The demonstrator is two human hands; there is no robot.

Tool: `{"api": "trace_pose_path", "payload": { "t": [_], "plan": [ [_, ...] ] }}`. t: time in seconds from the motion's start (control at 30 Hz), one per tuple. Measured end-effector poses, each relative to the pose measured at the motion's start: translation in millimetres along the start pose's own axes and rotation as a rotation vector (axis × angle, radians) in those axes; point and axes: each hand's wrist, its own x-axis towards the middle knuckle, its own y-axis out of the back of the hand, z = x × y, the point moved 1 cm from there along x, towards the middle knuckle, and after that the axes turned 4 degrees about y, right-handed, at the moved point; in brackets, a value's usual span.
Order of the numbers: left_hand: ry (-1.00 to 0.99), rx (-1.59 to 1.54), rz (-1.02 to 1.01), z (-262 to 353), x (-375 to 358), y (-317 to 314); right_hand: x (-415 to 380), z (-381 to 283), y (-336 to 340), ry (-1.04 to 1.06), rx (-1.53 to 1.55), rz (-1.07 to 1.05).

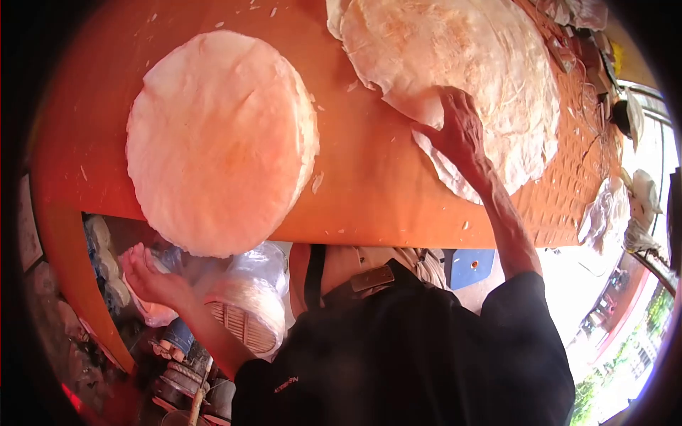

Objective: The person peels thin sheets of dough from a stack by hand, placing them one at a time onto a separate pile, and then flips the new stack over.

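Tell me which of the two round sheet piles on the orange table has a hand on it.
The loose, ragged pile at top right: the right hand presses on its near edge. The neat, thick stack goes untouched; the left hand is below the table edge.

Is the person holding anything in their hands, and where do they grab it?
The right hand presses flat on the edge of the spread thin sheets, not gripping. The left hand reaches below the table, open, holding nothing.

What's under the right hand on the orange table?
The right hand presses flat on a loose spread of thin round sheets lying on the orange table. How many sheets lie beneath the palm is hidden.
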Motion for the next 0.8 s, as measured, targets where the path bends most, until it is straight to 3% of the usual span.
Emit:
{"api": "trace_pose_path", "payload": {
  "t": [0.1,0.17,0.23,0.3,0.37,0.4,0.43,0.47,0.57,0.63,0.73,0.8],
  "plan": [
    [-0.053,-0.052,-0.153,41.8,-44.3,-26.2,2.0,-1.6,8.9,0.074,0.130,-0.041],
    [-0.080,-0.097,-0.312,54.8,-78.5,-49.4,5.2,7.1,10.5,0.106,0.106,0.098],
    [-0.008,-0.053,-0.451,55.6,-108.4,-70.6,11.8,7.7,14.7,0.075,0.060,0.234],
    [0.134,-0.186,-0.741,50.1,-139.9,-94.4,13.4,25.1,3.9,0.166,0.096,0.124],
    [0.283,-0.219,-0.864,55.3,-174.7,-118.6,28.7,54.8,-3.1,0.176,0.163,0.091],
    [0.348,-0.143,-0.935,56.5,-189.0,-127.4,51.8,68.5,16.5,0.094,0.064,-0.036],
    [0.377,-0.146,-1.003,50.6,-200.3,-134.1,78.1,83.3,44.2,0.081,0.088,0.027],
    [0.445,-0.141,-1.055,46.4,-213.8,-141.0,105.2,91.1,80.3,0.167,0.050,0.246],
    [0.600,-0.140,-1.186,40.5,-242.3,-171.8,132.5,76.9,195.6,-0.291,-0.398,0.394],
    [0.665,-0.140,-1.230,39.9,-254.9,-190.9,112.3,6.8,237.9,0.140,-0.031,0.413],
    [0.663,-0.175,-1.313,44.1,-274.3,-228.7,96.3,68.1,187.5,0.242,-0.349,0.433],
    [0.660,-0.182,-1.268,52.4,-276.0,-256.5,81.7,104.9,113.7,0.150,-0.105,0.204]
  ]
}}
